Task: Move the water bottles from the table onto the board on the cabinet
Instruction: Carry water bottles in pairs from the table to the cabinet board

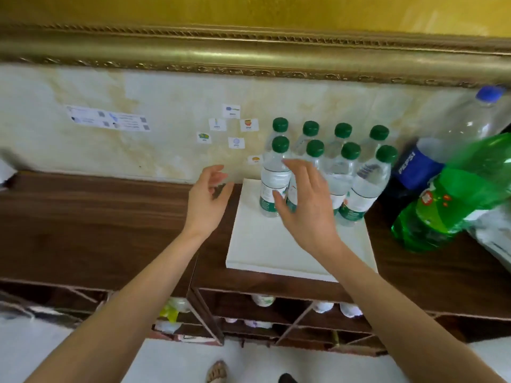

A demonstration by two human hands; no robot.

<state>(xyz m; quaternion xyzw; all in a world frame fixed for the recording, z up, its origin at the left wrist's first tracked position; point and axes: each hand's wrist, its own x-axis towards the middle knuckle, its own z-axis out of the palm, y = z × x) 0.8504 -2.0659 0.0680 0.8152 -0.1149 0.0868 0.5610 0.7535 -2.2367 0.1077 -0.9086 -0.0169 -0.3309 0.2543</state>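
Note:
Several clear water bottles [359, 183] with green caps stand upright in two rows at the back of a white board [265, 250] on the dark wooden cabinet [96, 225]. My right hand [307, 205] hovers in front of the front-left bottle [273, 178], fingers spread, holding nothing. My left hand [207, 200] is just left of the board's edge, fingers loosely curled and apart, empty. The lower parts of two front bottles are hidden behind my right hand.
A big Pepsi bottle [423, 164] and a large green soda bottle [453, 200] stand right of the board. Small stickers [235, 125] dot the marble wall behind. Cabinet shelves below hold more items [262, 299]. My foot [217, 371] shows on the white floor.

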